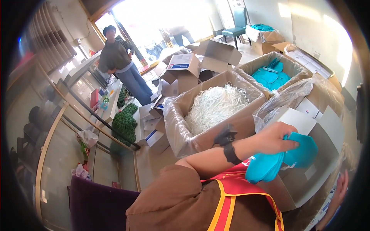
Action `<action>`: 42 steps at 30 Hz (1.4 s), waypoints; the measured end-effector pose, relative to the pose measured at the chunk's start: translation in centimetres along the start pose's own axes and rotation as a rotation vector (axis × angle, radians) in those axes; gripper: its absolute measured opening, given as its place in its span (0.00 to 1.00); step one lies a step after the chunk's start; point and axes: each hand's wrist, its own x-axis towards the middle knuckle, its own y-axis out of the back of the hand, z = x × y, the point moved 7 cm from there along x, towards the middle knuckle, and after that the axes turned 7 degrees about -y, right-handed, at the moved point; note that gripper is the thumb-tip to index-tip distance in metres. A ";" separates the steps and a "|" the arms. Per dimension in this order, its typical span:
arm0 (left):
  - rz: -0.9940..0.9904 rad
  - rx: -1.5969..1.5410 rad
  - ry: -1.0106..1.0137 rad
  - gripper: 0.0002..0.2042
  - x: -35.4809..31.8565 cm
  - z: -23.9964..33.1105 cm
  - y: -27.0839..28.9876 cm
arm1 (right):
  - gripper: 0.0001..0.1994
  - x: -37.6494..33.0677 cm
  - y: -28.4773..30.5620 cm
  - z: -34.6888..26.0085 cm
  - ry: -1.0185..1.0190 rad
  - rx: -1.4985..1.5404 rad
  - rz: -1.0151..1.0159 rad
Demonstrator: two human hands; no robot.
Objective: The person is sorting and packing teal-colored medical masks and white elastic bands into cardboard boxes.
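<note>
My left hand (276,138) reaches across to the right, with a black strap and a dark device on its wrist. Its fingers are closed on teal cup-shaped face masks (266,166), at least two. They hang over an open carton (317,169) with white-lined flaps. At the right rim, my right hand (340,188) shows only partly, its fingers stretched upward and nothing visible in them. Left of the masks, a lined box (216,134) is heaped with white elastic loops (217,104). Behind it, another lined box holds more teal masks (271,76).
Several empty cartons (185,63) lie piled behind the loops box. A person (123,63) stands at the far left by a glass cabinet (88,154). A purple chair back (100,204) is at my left. A teal chair (236,29) and a filled box (265,38) stand far back.
</note>
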 end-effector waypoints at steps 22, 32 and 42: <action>0.490 -0.262 0.075 0.10 1.0 -3.4 3.1 | 0.12 -6.2 -22.0 -18.7 0.446 -0.034 -0.368; 0.430 -0.112 0.119 0.16 1.7 -4.5 1.7 | 0.19 -7.0 -23.8 -18.1 0.461 -0.071 -0.460; 0.592 -0.041 0.024 0.17 2.5 -3.4 2.5 | 0.37 -8.9 -24.7 -20.0 0.672 -0.343 -0.338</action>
